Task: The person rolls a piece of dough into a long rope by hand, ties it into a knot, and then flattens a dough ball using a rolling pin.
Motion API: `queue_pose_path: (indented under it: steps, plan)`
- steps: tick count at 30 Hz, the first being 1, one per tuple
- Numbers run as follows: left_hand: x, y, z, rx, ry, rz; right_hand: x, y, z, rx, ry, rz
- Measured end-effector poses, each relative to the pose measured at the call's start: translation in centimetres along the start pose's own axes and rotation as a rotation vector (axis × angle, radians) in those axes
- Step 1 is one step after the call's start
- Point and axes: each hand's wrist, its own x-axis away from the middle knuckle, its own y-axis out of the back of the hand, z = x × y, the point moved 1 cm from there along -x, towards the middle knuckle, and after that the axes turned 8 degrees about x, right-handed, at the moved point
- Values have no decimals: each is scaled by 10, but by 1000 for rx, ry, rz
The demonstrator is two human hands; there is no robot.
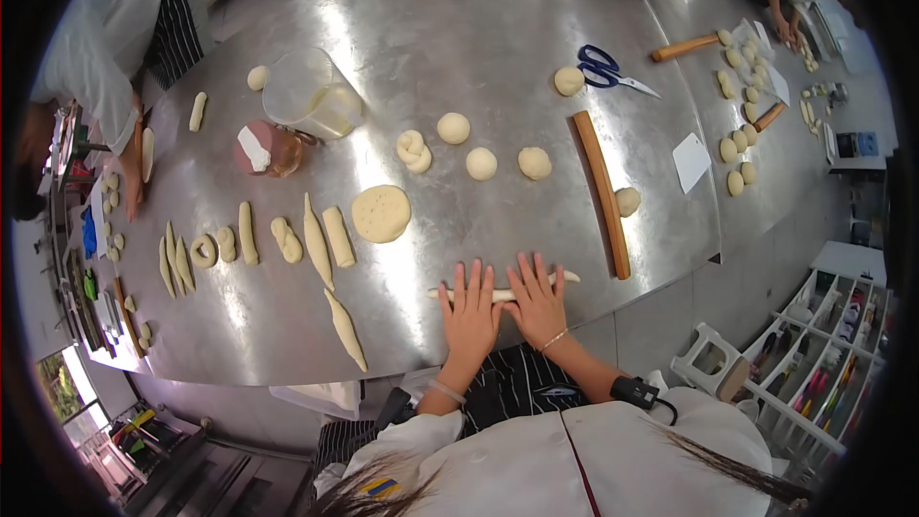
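A thin rope of dough (504,296) lies on the steel table near its front edge, its two ends showing beyond my hands. My left hand (467,304) rests flat across its left part, fingers stretched forward. Over the right part lies my right hand (538,299), also flat with the fingers spread. Up and to the left is a flat round of dough (381,213). Dough balls (481,164) and a knotted piece (414,150) sit farther forward. A wooden rolling pin (603,196) lies to the right, beside a small dough ball (627,201).
Shaped dough pieces (315,241) stand in a row at left. Behind them are a clear pitcher (311,96) and a pinkish jar (269,149). Blue-handled scissors (613,75) and a white scraper (691,163) lie at right. Other people work at the far left and far right.
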Motion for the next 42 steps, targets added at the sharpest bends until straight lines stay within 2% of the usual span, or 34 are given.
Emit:
queue_pose_path:
  steps: [2,4,6,8,10,12,16,18,22,24,27,30,32,34,36,38,40,42]
  plan:
    - [-30,6,-1,-72,81,-47,-43,3,-2,26,-24,-51]
    - [-76,14,5,-124,63,-100,-88,5,-9,52,-44,-102]
    - [-78,14,10,-173,55,-146,-114,6,-15,102,-23,-169]
    - [-68,10,19,-45,-8,-137,-84,5,-18,75,-29,-132]
    - [-23,8,26,-73,-5,-95,-41,6,-24,49,-35,-105]
    - [-11,12,27,-98,6,-37,-3,11,-23,59,-13,-51]
    - [-32,23,24,-91,27,-86,-45,14,-37,41,-32,-62]
    - [-45,30,29,-68,11,-130,-76,20,-43,53,-80,-181]
    - [-13,33,41,-136,87,-271,-68,27,-55,21,-136,-316]
    - [-14,33,42,-77,62,-302,-59,25,-48,-163,-84,-270]
    - [-52,34,31,15,12,-357,-93,9,-16,-174,19,-270]
    - [-80,22,22,93,-39,-282,-119,10,5,-45,-27,-267]
    - [-82,9,23,31,-26,-262,-99,8,7,1,-41,-228]
    - [-53,10,23,7,-19,-198,-66,11,6,53,-57,-195]
    - [-19,10,21,-12,-8,-132,-30,17,3,35,-45,-19]
    - [-7,10,24,-57,41,-36,-33,14,-2,37,-50,-20]
    - [-31,19,23,-73,44,-60,-46,12,1,33,-78,-17]
    - [-62,29,22,-113,69,-141,-95,12,-8,11,-70,-189]
